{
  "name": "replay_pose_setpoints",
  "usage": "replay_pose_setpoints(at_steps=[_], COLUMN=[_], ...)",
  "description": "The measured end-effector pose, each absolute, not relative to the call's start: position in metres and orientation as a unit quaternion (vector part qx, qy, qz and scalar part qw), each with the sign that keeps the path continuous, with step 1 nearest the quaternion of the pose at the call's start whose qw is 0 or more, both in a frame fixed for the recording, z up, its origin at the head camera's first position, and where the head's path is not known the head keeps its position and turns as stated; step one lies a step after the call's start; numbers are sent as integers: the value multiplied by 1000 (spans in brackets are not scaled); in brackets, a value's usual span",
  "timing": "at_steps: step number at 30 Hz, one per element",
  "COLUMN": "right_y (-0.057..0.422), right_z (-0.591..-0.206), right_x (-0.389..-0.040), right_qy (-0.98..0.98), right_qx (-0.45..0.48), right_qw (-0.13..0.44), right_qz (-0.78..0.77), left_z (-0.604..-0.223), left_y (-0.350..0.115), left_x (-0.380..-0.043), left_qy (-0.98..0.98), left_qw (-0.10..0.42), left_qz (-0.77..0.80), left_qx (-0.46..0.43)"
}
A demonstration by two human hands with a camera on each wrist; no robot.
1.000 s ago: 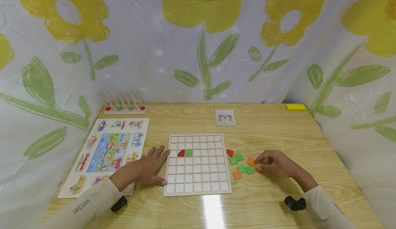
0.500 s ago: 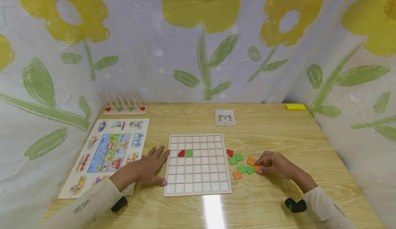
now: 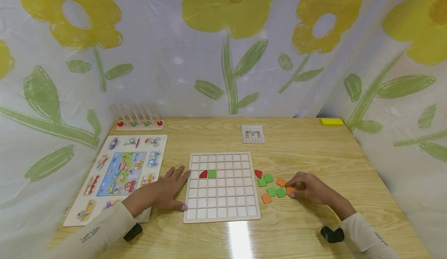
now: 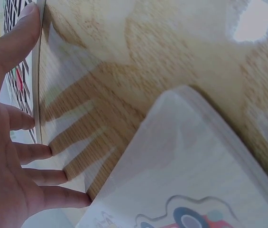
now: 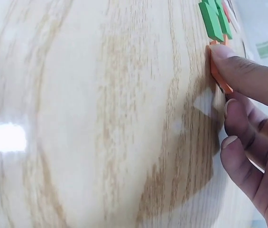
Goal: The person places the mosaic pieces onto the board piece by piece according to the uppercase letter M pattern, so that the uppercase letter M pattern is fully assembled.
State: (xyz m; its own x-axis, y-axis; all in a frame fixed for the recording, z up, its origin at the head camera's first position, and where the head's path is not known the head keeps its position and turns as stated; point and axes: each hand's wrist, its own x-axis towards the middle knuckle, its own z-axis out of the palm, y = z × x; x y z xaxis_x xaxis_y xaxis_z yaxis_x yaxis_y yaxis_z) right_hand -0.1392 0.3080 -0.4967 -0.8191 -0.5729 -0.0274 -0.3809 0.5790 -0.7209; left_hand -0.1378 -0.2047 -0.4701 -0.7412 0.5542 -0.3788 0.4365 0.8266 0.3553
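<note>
My left hand (image 3: pixel 167 192) lies spread on the table, its thumb and a fingertip against the left edge of the wooden grid board (image 3: pixel 223 192). A red quarter-circle tile (image 3: pixel 203 174) and a green square tile (image 3: pixel 212 173) sit side by side in the board's cells. To the right of the board, my right hand (image 3: pixel 310 189) pinches an orange square tile (image 5: pixel 219 73) at table level. Around it lie two other orange tiles (image 3: pixel 266 198), several green tiles (image 3: pixel 271 191) and a loose red quarter-circle (image 3: pixel 258 173). My fingers hide part of the pinched tile.
Behind the board lies a small pattern card (image 3: pixel 253 134). A vehicle puzzle board (image 3: pixel 132 144) is on the left, partly under my left forearm. At the back stand a peg rack (image 3: pixel 139 126) on the left and a yellow block (image 3: pixel 331 122) on the right.
My right thumb and fingers have shifted slightly on the orange tile, which stays near the same spot. The left hand and the tiles in the board have not moved.
</note>
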Motion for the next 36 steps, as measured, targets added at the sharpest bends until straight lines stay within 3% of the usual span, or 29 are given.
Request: replay_pose_setpoints(at_steps=[14,36], right_y=[302,279], right_z=[-491,-484], right_x=[-138,-141], right_qy=[877,896], right_qx=[-246,-219], right_qw=[171,149], right_qz=[-375,-357], left_z=[-470,-469], left_y=[-205,-206], left_x=[-137,-138], left_qy=[925,922], left_qw=[240,242], left_qz=[126,129], left_qx=[266,272])
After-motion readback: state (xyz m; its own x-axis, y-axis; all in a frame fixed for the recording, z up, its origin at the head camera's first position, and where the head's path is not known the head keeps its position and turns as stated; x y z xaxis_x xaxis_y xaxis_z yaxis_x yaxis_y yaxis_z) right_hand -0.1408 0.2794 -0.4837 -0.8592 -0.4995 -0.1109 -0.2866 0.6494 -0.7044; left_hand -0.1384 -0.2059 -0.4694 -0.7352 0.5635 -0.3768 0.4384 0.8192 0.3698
